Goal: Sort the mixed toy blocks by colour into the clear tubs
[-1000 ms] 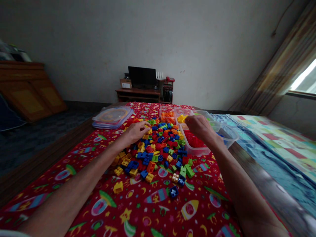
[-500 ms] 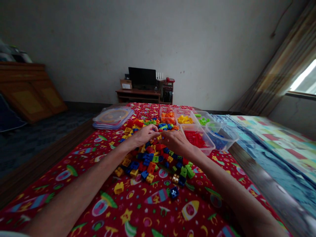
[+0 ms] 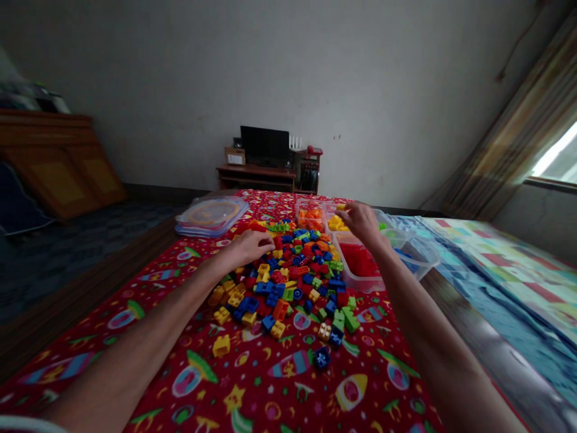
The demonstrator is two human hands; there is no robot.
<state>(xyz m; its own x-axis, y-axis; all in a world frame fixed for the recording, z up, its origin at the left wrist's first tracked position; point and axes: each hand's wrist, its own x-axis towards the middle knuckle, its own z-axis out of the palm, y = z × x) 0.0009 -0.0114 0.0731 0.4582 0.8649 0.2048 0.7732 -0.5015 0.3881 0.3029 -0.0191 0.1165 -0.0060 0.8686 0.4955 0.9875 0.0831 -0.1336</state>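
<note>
My right hand hovers over the clear box of yellow bricks. Pinched in its fingertips is a small yellow building brick. My left hand is above the left far side of a mixed pile of toy building bricks. Its fingers are loosely curled, with a gap between thumb and fingers, and no brick shows in them. The pile holds red, blue, yellow, green and orange pieces.
Clear boxes hold orange bricks, red bricks and blue bricks; my right arm partly hides them. Stacked lids lie at the far left. A red patterned cloth covers the table. A bed stands at right.
My hands were together over the pile and are now apart. The right hand has moved right and away to the yellow bricks' box with a yellow brick. The left has shifted slightly left.
</note>
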